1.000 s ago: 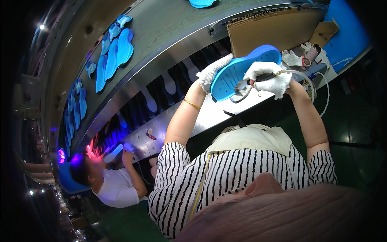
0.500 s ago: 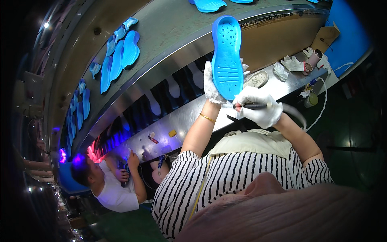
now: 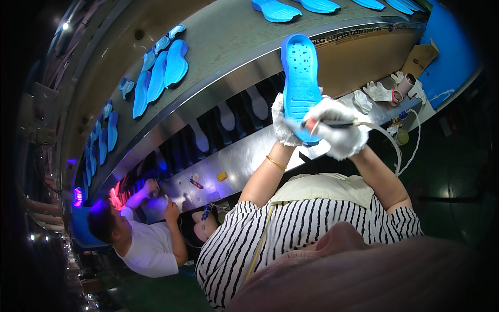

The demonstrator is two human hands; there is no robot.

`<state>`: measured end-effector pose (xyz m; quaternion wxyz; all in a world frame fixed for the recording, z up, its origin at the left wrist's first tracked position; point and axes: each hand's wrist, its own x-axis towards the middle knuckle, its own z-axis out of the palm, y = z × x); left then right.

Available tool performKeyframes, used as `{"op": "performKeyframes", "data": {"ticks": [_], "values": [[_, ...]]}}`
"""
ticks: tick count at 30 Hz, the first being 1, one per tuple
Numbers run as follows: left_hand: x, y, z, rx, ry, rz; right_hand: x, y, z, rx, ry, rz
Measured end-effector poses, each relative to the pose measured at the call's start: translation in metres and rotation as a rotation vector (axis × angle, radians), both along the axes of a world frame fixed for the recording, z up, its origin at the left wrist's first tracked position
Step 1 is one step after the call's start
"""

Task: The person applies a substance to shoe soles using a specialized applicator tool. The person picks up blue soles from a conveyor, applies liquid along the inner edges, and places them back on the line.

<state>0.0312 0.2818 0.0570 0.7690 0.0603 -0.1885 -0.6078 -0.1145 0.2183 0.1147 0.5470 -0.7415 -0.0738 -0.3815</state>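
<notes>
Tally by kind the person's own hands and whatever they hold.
Gloved hands: 2 (left hand, right hand)
Blue sole: 1
Pen-like tool: 1
Total: 4

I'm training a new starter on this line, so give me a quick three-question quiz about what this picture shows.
1. True or false: the left hand holds the blue shoe sole upright above the bench.
2. What does the right hand grip?
A. a slim tool with a hose
B. a pair of scissors
C. a roll of tape
3. Fill in: both hands wear white ____.

Key
1. True.
2. A: the slim tool has its tip at the sole's lower end.
3. Gloves.
</notes>
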Motion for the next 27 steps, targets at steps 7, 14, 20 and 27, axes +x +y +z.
{"op": "performKeyframes", "data": {"ticks": [7,14,20,27], "values": [[-0.007,0.006,-0.009,0.239,-0.041,0.173,0.023,-0.027,0.004,-0.167,-0.163,-0.315],[-0.006,0.013,0.004,-0.071,-0.159,-0.036,0.028,-0.059,0.019,-0.098,-0.239,-0.448],[0.002,0.018,0.006,-0.127,0.080,-0.129,0.009,-0.048,0.011,-0.463,-0.104,-0.399],[0.028,0.020,0.000,0.069,-0.309,0.104,-0.011,-0.027,0.027,-0.317,-0.103,-0.216]]}}
